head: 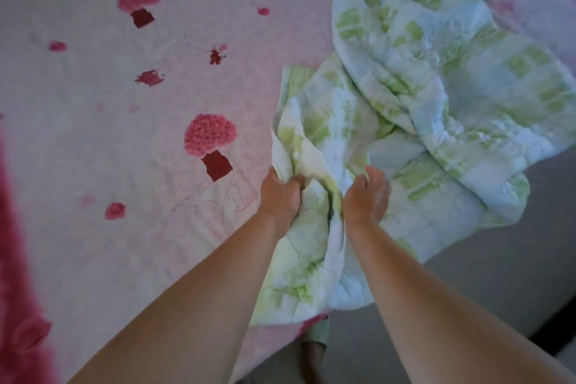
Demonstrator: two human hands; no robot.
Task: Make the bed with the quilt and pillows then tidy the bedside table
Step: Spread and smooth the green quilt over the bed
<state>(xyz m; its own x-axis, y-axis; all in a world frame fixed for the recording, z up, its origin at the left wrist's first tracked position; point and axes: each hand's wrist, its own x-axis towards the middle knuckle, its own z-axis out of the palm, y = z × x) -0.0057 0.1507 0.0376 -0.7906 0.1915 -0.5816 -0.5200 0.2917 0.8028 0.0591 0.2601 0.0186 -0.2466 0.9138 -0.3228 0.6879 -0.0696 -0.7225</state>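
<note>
A crumpled quilt [430,81], white with pale green and blue patches, lies heaped across the right side of the bed and hangs over its near corner. My left hand [280,196] is shut on a bunched fold of the quilt's near end. Close beside it, my right hand [366,196] grips another fold of the same end, fingers curled into the cloth. The bed [109,140] wears a pale pink sheet printed with red and pink flower bouquets. No pillows or bedside table are in view.
A grey floor [498,274] runs along the right of the bed, under the hanging quilt. A deep pink border [18,259] edges the sheet at the left. My foot [314,362] shows by the bed's near corner.
</note>
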